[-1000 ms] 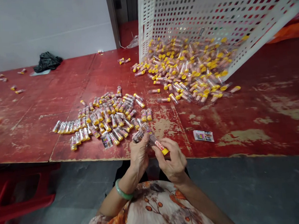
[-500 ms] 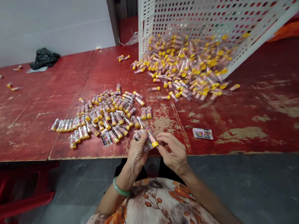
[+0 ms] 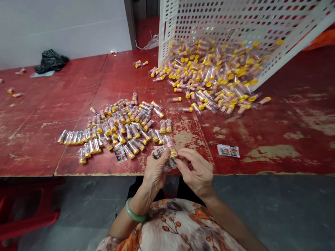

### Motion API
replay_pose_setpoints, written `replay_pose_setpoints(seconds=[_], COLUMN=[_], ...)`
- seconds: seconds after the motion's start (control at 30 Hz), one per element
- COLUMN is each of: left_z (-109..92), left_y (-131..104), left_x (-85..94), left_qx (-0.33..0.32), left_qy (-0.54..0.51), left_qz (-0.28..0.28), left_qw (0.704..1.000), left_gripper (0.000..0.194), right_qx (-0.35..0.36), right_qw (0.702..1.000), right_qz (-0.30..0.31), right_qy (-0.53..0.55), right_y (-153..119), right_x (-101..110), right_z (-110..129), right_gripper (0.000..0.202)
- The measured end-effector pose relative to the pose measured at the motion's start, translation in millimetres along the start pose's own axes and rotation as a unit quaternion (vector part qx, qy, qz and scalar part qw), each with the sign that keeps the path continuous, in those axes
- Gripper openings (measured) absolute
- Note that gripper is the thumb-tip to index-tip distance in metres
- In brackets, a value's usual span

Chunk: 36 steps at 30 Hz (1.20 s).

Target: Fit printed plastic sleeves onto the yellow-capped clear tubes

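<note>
A worn red table [image 3: 295,107] fills the view, and on its far right part a white perforated crate [image 3: 235,20] lies tipped, spilling a heap of unlabelled tubes [image 3: 215,78] with yellow caps. Nearer, left of centre, lies a spread of labelled tubes [image 3: 120,130], some in a neat row. A black bag [image 3: 51,60] sits far back on the left, well apart, and a loose label [image 3: 228,150] lies just right of the hands. At the near edge the left hand [image 3: 155,173] pinches a few printed labels [image 3: 159,153] between thumb and fingers, while the right hand [image 3: 196,170] closes its fingertips on one tube [image 3: 170,146], held tilted just above the table edge. The tube looks light, stiff and smooth, likely slippery plastic; the capped end or mid-body gives the surest hold. The labels look thin and floppy, best taken by an edge. Nothing blocks the hands; the labelled spread lies close in front.
</note>
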<state>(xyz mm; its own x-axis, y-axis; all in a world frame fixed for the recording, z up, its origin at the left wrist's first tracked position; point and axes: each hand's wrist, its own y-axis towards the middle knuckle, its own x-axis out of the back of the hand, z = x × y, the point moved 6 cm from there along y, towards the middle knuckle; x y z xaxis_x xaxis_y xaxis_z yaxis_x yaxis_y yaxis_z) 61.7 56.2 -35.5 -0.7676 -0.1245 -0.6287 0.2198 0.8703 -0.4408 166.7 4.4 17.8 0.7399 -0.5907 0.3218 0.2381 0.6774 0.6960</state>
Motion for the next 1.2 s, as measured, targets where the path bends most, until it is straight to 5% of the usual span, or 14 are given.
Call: replay_pose_setpoints(seconds=[0.23, 0.33, 0.43, 0.67, 0.83, 1.0, 1.1, 1.2], left_z=[-5, 0, 9, -10, -23, -34, -29, -23], left_y=[3, 6, 10, 14, 14, 16, 19, 22], left_x=[1.6, 6.8, 18.0, 57.3, 51.8, 45.5, 42.0, 36.0], left_qx=[-0.007, 0.014, 0.056, 0.025, 0.067, 0.010, 0.018, 0.037], left_qy=[0.045, 0.110, 0.153, 0.087, -0.022, 0.049, 0.066, 0.066], left_qz=[0.035, 0.067, 0.076, -0.068, -0.026, -0.018, -0.022, -0.013], left_qw=[0.998, 0.992, 0.984, 0.994, 0.997, 0.999, 0.997, 0.997], left_gripper=[0.031, 0.032, 0.037, 0.035, 0.014, 0.031, 0.033, 0.032], right_qx=[-0.051, -0.080, -0.071, -0.078, -0.023, -0.050, -0.120, -0.148], right_qw=[0.997, 0.982, 0.958, 0.970, 0.956, 0.946, 0.931, 0.906], right_qz=[0.040, 0.159, 0.261, 0.220, 0.277, 0.264, 0.205, 0.218], right_qy=[0.042, 0.065, 0.099, -0.075, -0.096, -0.180, -0.279, -0.330], right_y=[1, 5, 6, 10, 25, 76, 118, 141], right_x=[6, -9, -28, -62, -93, -59, -28, -21], right_z=[-13, -29, -48, -110, -109, -147, -194, -226], right_gripper=[0.033, 0.072, 0.073, 0.065, 0.072, 0.029, 0.032, 0.029])
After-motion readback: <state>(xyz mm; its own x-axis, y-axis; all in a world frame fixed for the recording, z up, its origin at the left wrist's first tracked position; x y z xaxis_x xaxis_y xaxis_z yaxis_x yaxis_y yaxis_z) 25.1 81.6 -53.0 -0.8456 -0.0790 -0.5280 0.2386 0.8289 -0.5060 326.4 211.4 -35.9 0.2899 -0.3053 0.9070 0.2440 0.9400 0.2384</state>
